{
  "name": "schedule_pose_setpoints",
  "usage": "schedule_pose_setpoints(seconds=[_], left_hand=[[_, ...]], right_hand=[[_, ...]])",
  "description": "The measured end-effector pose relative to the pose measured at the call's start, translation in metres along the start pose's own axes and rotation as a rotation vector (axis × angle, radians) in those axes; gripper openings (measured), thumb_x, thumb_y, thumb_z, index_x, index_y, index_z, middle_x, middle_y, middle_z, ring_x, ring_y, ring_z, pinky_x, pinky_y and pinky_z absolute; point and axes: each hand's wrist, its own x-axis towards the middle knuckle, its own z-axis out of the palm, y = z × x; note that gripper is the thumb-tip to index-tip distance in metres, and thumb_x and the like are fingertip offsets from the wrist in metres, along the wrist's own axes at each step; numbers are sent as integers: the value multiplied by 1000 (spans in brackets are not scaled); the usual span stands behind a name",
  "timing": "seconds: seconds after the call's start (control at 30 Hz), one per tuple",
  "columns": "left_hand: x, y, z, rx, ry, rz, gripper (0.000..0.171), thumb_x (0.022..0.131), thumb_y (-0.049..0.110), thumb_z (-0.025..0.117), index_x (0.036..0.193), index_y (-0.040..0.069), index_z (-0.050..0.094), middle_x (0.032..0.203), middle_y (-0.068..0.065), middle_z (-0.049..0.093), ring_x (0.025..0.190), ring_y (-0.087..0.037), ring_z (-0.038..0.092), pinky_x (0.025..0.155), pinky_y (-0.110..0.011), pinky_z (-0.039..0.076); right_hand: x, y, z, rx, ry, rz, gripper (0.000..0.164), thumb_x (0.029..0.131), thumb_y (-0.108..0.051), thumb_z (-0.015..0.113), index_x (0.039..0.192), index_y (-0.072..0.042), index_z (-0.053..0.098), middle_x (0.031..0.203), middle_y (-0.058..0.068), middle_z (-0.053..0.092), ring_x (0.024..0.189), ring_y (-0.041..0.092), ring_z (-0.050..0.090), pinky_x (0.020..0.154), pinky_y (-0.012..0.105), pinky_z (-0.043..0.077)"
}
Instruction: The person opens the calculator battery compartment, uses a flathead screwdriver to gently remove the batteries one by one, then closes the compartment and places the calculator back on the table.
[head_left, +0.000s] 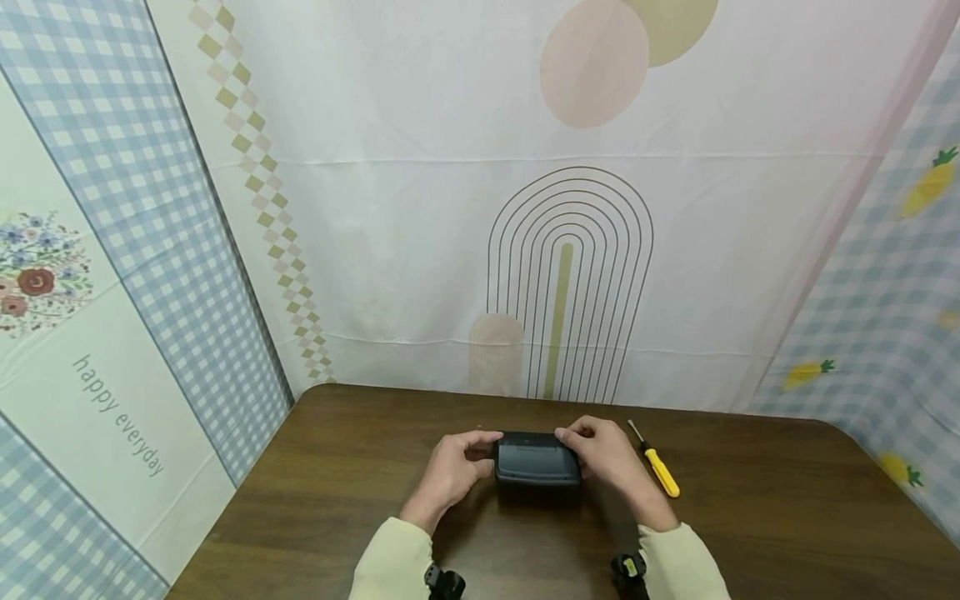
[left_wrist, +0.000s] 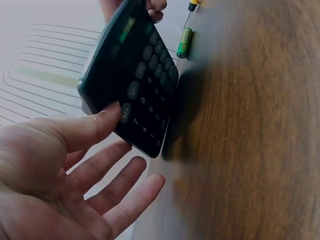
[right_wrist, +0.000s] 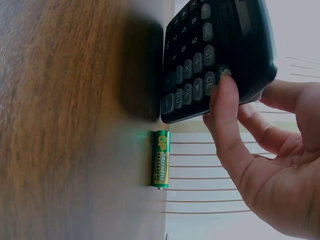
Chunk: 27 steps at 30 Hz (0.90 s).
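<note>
A black calculator [head_left: 538, 461] is tilted up off the wooden tabletop between both hands. Its keys [left_wrist: 150, 85] show in both wrist views, while the head view gives mostly its smooth dark grey surface. My left hand [head_left: 452, 468] holds one end, the thumb on the key face by M+ and the other fingers spread near the edge. At the other end my right hand [head_left: 606, 450] pinches it, thumb by the CE key in the right wrist view. A green GP Greencell battery [right_wrist: 161, 159] lies on the table beside the calculator; the head view does not show it.
To the right of my right hand lies a screwdriver [head_left: 660, 471] with a yellow handle, its shaft pointing toward the back. The brown table [head_left: 300, 500] ends at a white patterned cloth [head_left: 405, 250], with blue checked cloths at both sides.
</note>
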Motion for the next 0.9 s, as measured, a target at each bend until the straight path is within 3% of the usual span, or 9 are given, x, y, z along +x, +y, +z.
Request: schedule_pose_setpoints(seconds=[0.13, 0.43, 0.63, 0.9], left_hand=[[1, -1, 0, 4, 15, 1, 39, 91, -3, 80, 128, 10, 78, 116, -7, 77, 112, -32, 71, 95, -47, 56], [3, -4, 2, 6, 72, 54, 36, 94, 6, 81, 129, 7, 77, 122, -12, 76, 114, -37, 71, 100, -54, 54], [3, -4, 2, -5, 105, 52, 34, 96, 6, 78, 130, 8, 76, 121, -11, 76, 114, -34, 72, 99, -51, 56], [3, -1, 1, 1, 147, 44, 33, 98, 16, 77, 131, 9, 76, 121, -8, 77, 117, -32, 71, 102, -53, 53]], right_hand=[[1, 2, -2, 27, 2, -1, 20, 106, -19, 66, 104, -1, 74, 89, 9, 68, 73, 21, 64, 65, 44, 62], [3, 5, -7, 107, -16, -39, 28, 103, 1, 50, 118, 4, 74, 116, 19, 71, 89, 25, 71, 74, 42, 63], [6, 10, -7, 77, -28, -126, 26, 102, 12, 55, 119, 4, 73, 110, 17, 72, 90, 24, 71, 76, 42, 64], [7, 11, -12, 38, -57, -196, 35, 96, 12, 61, 127, 1, 72, 110, 10, 74, 93, 22, 69, 75, 36, 61]])
